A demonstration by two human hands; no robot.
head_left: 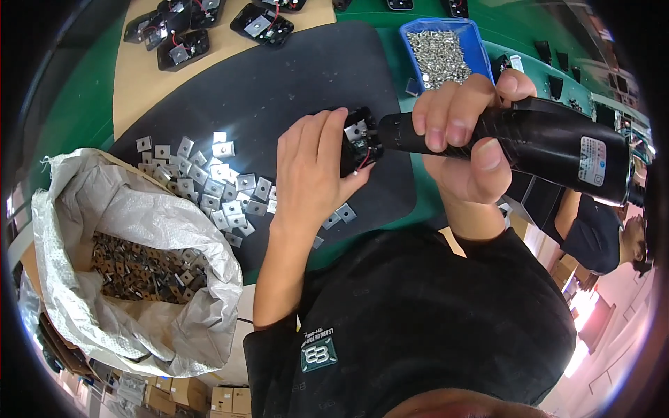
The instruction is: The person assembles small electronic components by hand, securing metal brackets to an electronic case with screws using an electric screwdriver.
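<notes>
My left hand [313, 174] holds a small black plastic housing [360, 139] with a metal plate and red and black wires on it, above the dark mat [279, 90]. My right hand [467, 139] grips a black electric screwdriver [543, 143], held level, its nose pressed against the housing. Several square metal plates [209, 181] lie loose on the mat to the left of my left hand.
A white woven sack [132, 209] of more metal plates stands at the left. A blue tray [440, 52] of screws sits at the back right. Assembled black housings [188, 31] lie on a tan board at the back. Another person in black sits at the right edge.
</notes>
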